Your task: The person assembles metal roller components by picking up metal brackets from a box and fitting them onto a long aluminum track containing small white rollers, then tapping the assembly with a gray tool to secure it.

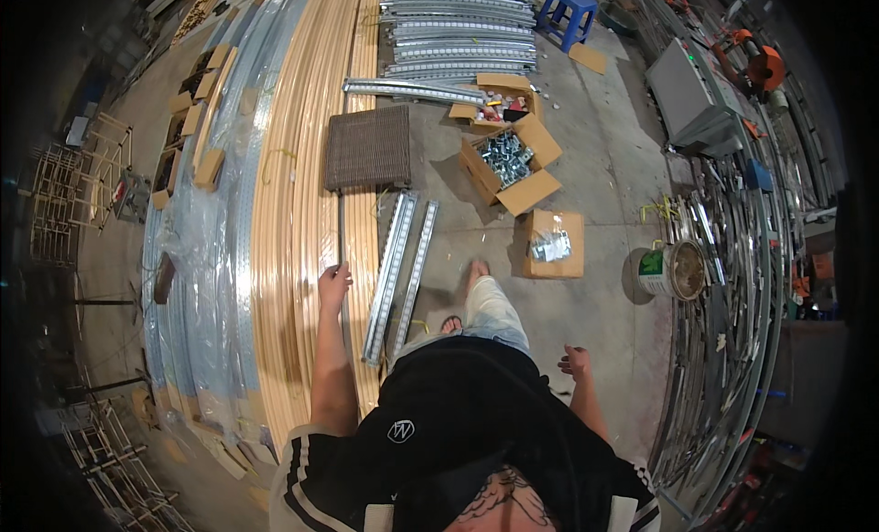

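My left hand (336,283) is over the long bundles of pale wood-coloured strips (293,221), its fingers curled in. Whether anything is inside them is hidden. A thin dark line runs beneath it along the strips; I cannot tell if the hand touches it. Just right of that hand, two slotted metal channels (389,276) lie lengthwise on the floor. My right hand (575,360) hangs at my right side, fingers loosely bent and apart, with nothing visible in it. Ahead of it stands a closed cardboard box (556,257) with a clear bag of metal parts (550,246) on top.
Beyond are an open carton of metal brackets (502,158), a brown woven stool (368,147), stacked metal channels (458,33) and a blue plastic stool (568,15). A bucket (685,270), metal scrap (705,349) and a grey machine cabinet (687,88) line the right.
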Demonstrator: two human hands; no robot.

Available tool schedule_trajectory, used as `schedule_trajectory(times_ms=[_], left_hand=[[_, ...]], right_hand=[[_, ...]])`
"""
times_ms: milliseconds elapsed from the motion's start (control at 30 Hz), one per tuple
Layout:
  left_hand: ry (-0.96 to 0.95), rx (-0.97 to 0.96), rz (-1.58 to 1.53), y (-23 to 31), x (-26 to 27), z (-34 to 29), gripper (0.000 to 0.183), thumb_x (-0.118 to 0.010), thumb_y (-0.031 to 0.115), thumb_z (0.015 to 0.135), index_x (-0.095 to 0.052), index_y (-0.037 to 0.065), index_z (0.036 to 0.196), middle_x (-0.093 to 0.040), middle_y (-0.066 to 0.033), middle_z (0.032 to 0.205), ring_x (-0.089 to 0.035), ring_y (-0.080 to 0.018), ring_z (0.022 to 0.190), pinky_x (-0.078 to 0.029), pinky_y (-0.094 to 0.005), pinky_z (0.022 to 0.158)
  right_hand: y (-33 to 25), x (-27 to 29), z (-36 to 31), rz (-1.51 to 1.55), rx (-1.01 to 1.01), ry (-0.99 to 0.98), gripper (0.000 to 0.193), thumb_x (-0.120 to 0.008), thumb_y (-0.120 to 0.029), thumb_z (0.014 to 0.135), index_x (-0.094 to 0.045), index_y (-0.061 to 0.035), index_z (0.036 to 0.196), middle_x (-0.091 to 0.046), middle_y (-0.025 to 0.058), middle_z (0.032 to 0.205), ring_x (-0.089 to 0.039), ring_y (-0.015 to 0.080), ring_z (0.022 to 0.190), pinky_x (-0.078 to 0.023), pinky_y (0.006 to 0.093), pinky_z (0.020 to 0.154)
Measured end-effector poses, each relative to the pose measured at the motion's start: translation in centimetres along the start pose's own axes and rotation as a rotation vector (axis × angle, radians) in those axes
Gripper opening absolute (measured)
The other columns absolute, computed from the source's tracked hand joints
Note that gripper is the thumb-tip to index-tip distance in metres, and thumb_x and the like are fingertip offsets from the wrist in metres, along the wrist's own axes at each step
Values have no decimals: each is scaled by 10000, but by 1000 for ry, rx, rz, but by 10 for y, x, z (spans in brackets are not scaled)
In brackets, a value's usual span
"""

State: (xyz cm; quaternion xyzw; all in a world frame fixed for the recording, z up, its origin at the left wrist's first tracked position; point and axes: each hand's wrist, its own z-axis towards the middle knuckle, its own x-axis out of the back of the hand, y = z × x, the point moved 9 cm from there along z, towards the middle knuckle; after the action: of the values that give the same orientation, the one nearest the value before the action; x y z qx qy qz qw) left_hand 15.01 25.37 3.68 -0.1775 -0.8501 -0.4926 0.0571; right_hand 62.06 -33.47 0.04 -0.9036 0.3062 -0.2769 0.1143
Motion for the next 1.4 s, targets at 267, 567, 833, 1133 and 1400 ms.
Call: schedule_trajectory(times_ms=[267, 567, 833, 1133, 1400], left_hand=[[33, 404, 145, -35, -6, 145, 558, -699, 345, 910, -566, -103, 1214, -677, -179, 924, -673, -254, 697, -536, -356, 553], [93, 427, 303, 139, -57, 311, 462, -713, 393, 878, -632, -52, 973, -655, -126, 796, -663, -224, 619, -506, -359, 492], [-210, 90, 733, 391, -246, 607, 524, -702, 427, 886, -678, -94, 933, -700, -145, 800, -684, -246, 686, -532, -376, 624], [-573, -225, 1039, 488, -512, 867, 536, -664, 476, 895, -684, -36, 1055, -734, -133, 831, -716, -251, 774, -545, -370, 759], [-800, -453, 1451, 380, -617, 952, 603, -694, 461, 867, -618, -43, 1189, -720, -207, 951, -690, -367, 916, -528, -444, 826]], right_hand=[[-223, -84, 140, 163, -37, 5, 460, -625, -301, 949, -576, 95, 1177, -676, 204, 966, -704, 300, 748, -566, 404, 626], [-611, -119, 213, 297, 491, -92, 447, -657, -339, 949, -583, 43, 1171, -654, 120, 956, -674, 188, 741, -514, 291, 602], [-657, -101, 261, 669, 250, 160, 417, -640, -337, 971, -579, 27, 1166, -664, 127, 966, -687, 208, 801, -556, 319, 657], [-720, -251, 277, 662, -57, 208, 408, -631, -325, 983, -592, 20, 1197, -672, 89, 969, -662, 159, 798, -509, 265, 705], [-779, -380, 426, 597, 88, 196, 424, -640, -253, 979, -570, 72, 1242, -647, 115, 1009, -635, 171, 854, -518, 290, 814]])
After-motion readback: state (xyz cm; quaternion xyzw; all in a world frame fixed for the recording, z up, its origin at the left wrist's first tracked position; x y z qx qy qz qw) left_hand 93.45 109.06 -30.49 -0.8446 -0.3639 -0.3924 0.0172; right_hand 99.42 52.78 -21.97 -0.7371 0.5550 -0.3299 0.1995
